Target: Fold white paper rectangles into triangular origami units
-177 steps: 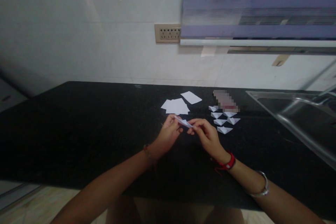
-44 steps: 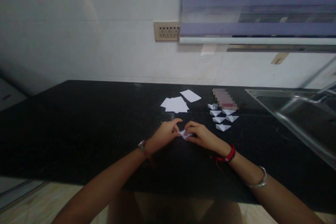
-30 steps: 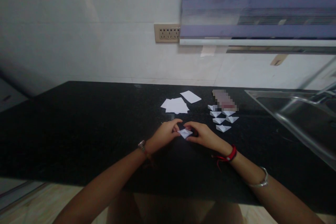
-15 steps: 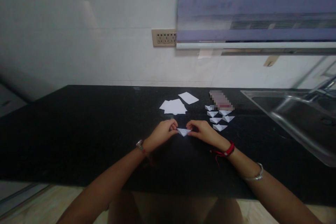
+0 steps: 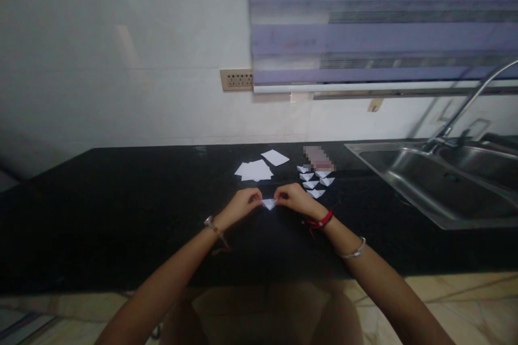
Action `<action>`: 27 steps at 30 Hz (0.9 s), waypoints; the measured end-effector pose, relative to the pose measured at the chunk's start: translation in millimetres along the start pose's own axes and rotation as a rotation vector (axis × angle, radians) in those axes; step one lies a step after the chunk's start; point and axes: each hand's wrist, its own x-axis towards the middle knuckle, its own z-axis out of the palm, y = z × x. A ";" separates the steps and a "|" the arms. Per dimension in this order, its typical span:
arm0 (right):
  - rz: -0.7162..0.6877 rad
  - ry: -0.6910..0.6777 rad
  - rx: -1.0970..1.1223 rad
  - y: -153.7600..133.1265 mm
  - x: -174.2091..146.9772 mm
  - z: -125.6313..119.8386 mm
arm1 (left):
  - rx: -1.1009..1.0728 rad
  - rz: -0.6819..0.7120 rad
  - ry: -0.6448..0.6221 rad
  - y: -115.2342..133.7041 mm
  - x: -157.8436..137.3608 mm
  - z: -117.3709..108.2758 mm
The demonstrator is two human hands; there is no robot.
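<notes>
A small piece of white paper folded to a downward-pointing triangle (image 5: 269, 204) is held just above or on the black countertop. My left hand (image 5: 245, 202) pinches its left corner, and my right hand (image 5: 294, 198) pinches the right corner. Beyond my hands lies a loose pile of white paper sheets (image 5: 254, 170), with another flat white paper (image 5: 274, 157) behind it. To the right of my right hand, several folded white paper pieces (image 5: 311, 185) sit in two rough columns.
A blurred-out flat pinkish object (image 5: 319, 158) lies behind the folded pieces. At the right, a steel sink (image 5: 413, 172) with a curved faucet (image 5: 465, 105) is set into the black countertop (image 5: 121, 215). A tiled wall with a socket strip (image 5: 237, 80) and a striped blind (image 5: 364, 38) rises behind.
My head view has shifted right and up, so more of the sink and faucet shows. Both hands still pinch the folded paper, its corners now more covered by the fingers.
</notes>
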 end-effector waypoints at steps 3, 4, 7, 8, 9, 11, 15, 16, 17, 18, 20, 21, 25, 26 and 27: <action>0.015 0.010 0.010 -3.0 -2.3 -9.5 | -0.064 0.022 -0.001 5.7 -0.8 -1.8; 0.027 0.035 0.006 -3.7 -4.6 -15.8 | -0.085 0.029 0.001 8.0 -0.7 -2.4; 0.041 0.120 -0.019 -1.3 -19.0 -44.7 | -0.132 0.049 0.005 16.7 3.2 -2.4; 0.047 0.136 -0.022 1.7 -26.4 -56.6 | -0.138 0.060 -0.003 20.3 6.2 -1.3; 0.056 0.127 -0.022 6.0 -34.9 -68.8 | -0.140 0.077 -0.020 24.4 10.0 0.7; 0.116 0.155 -0.044 18.2 -54.0 -91.9 | -0.126 0.128 -0.073 34.3 20.1 7.6; 0.247 0.193 -0.017 49.6 -90.3 -119.5 | -0.060 0.257 -0.166 59.1 43.2 32.9; 0.273 0.189 -0.015 57.2 -97.3 -121.5 | -0.031 0.298 -0.181 65.5 48.2 40.6; 0.298 0.185 -0.001 64.3 -103.3 -121.8 | -0.004 0.328 -0.173 71.4 52.5 48.2; 0.306 0.164 0.012 71.0 -108.3 -120.8 | 0.018 0.352 -0.168 76.9 56.1 55.6; 0.314 0.163 0.005 82.7 -114.9 -116.1 | 0.062 0.382 -0.166 85.6 61.6 68.8; 0.322 0.180 -0.010 87.8 -116.7 -113.3 | 0.088 0.388 -0.169 88.6 63.6 74.3; 0.334 0.212 -0.026 103.8 -116.0 -103.5 | 0.151 0.391 -0.182 92.8 68.7 88.3; 0.334 0.214 -0.019 106.8 -114.4 -101.9 | 0.158 0.386 -0.186 92.2 69.3 89.8; 0.335 0.214 -0.008 109.4 -112.5 -100.6 | 0.164 0.378 -0.190 91.4 69.5 90.7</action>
